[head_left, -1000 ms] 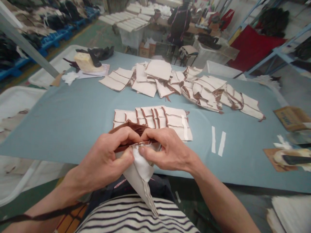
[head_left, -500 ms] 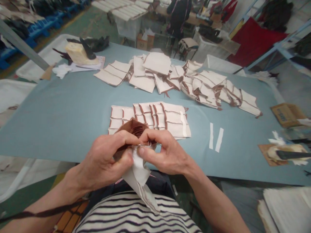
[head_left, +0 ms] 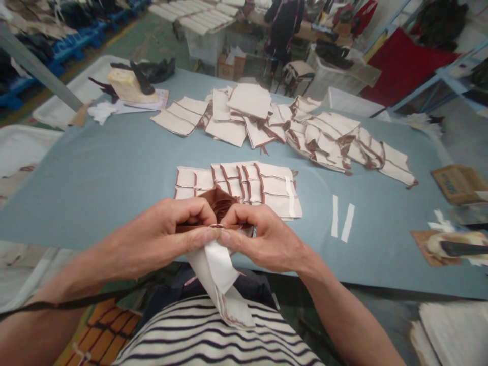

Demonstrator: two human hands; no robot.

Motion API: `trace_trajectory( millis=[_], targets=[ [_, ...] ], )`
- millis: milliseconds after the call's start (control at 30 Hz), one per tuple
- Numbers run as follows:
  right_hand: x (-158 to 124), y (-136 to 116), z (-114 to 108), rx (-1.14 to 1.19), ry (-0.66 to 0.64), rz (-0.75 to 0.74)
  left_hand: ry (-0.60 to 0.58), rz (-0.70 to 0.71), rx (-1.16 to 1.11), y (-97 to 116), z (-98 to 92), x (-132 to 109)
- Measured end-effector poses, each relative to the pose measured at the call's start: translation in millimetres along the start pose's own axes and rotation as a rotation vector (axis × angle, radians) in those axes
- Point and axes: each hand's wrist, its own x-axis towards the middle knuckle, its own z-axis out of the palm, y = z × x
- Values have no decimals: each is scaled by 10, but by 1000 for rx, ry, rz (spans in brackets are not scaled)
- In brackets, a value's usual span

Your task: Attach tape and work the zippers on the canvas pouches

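My left hand (head_left: pixel 171 226) and my right hand (head_left: pixel 267 234) meet over the near edge of the table. Each is closed in a pinch, thumbs nearly touching, on the top edge of a folded brown-and-white sewn piece (head_left: pixel 219 198). Brown pleated layers show behind the fingers, and the pale side hangs down toward the striped shirt. A white strip (head_left: pixel 221 267) hangs below the thumbs against the piece. What lies exactly between the fingertips is hidden. Just beyond the hands lies an overlapping row of cream pieces with brown edges (head_left: pixel 274 183).
Two white strips (head_left: pixel 347 222) lie right on the blue-grey table (head_left: pixel 95 193). A heap of cream pieces (head_left: pixel 249 101) spreads along the back. A yellowish block with a dark handle (head_left: pixel 127 86) sits back left; a similar one (head_left: pixel 457 245) lies right, near a cardboard box (head_left: pixel 459 184).
My left thumb has straightened along the edge and its tip has come close to the right thumb. The hanging white strip now lies flatter. The whole view has shifted slightly.
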Motion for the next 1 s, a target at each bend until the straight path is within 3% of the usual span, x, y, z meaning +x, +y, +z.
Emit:
trace_trajectory(
  millis=[167,300,567,733,1000],
  targets=[
    [0,-4,-65,9,-41,-4,-96,-75,-46,25,-19,55],
    [5,24,-70,27,-47,-21,-127,-49,-51,12,-11,72],
    [8,98,39,-26,101,-38,27,77,86,1,86,24],
    [2,150,51,24,68,-11,133,185,249,-51,125,-25],
    [-47,194,42,103,0,-5,147,246,271,-8,146,-64]
  ],
)
